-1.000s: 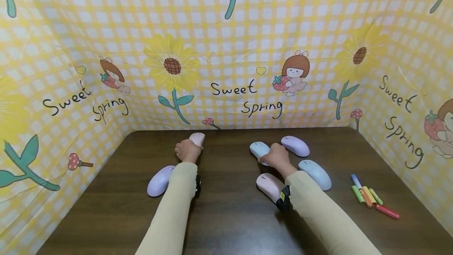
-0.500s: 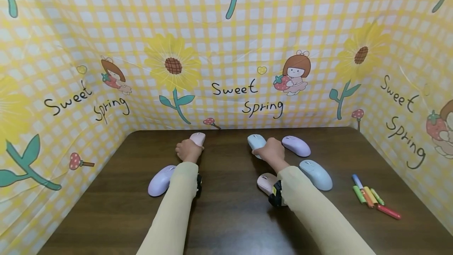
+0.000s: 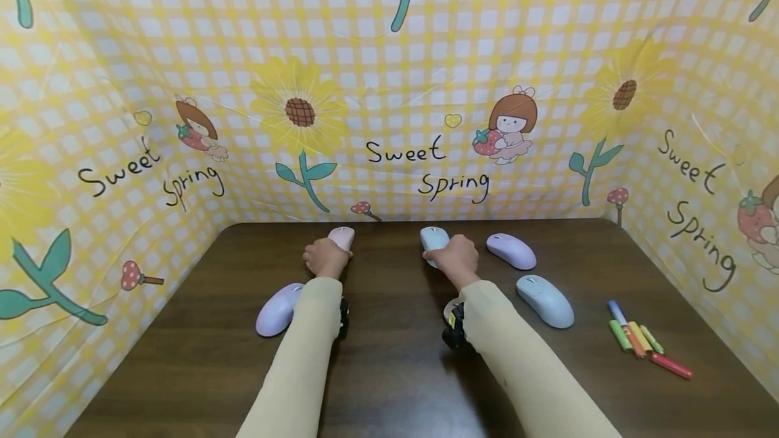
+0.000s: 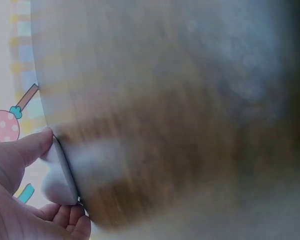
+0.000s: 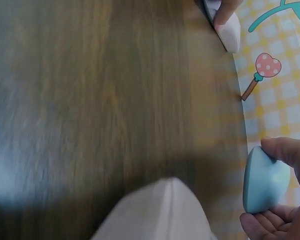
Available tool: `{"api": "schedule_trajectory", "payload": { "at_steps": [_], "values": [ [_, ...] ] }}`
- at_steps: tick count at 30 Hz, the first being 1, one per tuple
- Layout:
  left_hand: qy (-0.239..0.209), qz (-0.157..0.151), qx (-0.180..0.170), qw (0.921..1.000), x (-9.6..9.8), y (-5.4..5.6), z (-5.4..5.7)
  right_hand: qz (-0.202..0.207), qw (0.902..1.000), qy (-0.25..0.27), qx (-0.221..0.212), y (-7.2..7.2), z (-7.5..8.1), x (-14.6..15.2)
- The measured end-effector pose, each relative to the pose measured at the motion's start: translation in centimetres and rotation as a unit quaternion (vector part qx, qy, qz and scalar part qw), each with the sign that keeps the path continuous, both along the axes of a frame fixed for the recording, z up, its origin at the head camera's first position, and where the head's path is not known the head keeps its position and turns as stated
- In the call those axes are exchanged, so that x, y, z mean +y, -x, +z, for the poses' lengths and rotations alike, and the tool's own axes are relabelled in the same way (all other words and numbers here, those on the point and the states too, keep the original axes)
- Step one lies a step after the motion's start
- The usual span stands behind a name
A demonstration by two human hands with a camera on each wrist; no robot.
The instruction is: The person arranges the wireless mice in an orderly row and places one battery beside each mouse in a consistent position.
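Observation:
Near the table's back edge, my left hand grips a pale pink computer mouse by its sides. The left wrist view shows that pink mouse between the thumb and the curled fingers. To the right of it, my right hand holds a light blue computer mouse. Thumb and fingers clasp the blue mouse from both sides in the right wrist view. Another pale pink mouse lies below the right wrist, mostly hidden by the sleeve and wrist camera.
A purple mouse lies beside the left forearm. Right of the right hand are a second purple mouse and a second light blue mouse. Several colourful markers lie at the right. A checked cloth encloses the table's back and sides.
My right hand has carried the light blue mouse leftward and a little back, turning it straighter. Its forearm now covers more of the near pink mouse. The left hand holds nearly still.

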State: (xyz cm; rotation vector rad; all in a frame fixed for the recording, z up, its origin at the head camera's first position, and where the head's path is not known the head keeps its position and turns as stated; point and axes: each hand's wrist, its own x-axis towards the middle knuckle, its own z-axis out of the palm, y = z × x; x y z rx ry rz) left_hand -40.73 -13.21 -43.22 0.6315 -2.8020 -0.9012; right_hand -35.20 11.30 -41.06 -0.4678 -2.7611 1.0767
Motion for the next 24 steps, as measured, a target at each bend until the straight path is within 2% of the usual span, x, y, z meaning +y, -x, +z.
{"api": "schedule_trajectory", "payload": {
  "at_steps": [4, 11, 19, 24],
  "values": [
    [0.003, 0.002, 0.005, 1.0000, -0.1, -0.2, 0.0, -0.007, 0.9998, 0.017, -0.001, 0.4, -0.3, -0.9],
    [0.005, -0.003, 0.007, 1.0000, -0.2, -0.4, 0.1, -0.021, 0.9996, 0.017, -0.003, 1.2, -0.3, -2.0],
    [-0.002, 0.003, 0.001, 1.0000, -0.2, 0.2, -0.3, -0.031, 0.9991, 0.027, -0.013, 1.7, -0.1, -2.3],
    [-0.002, 0.006, 0.000, 1.0000, -0.2, 0.6, -0.6, -0.037, 0.9992, 0.010, -0.012, 2.0, -0.4, -2.1]
  ]
}}
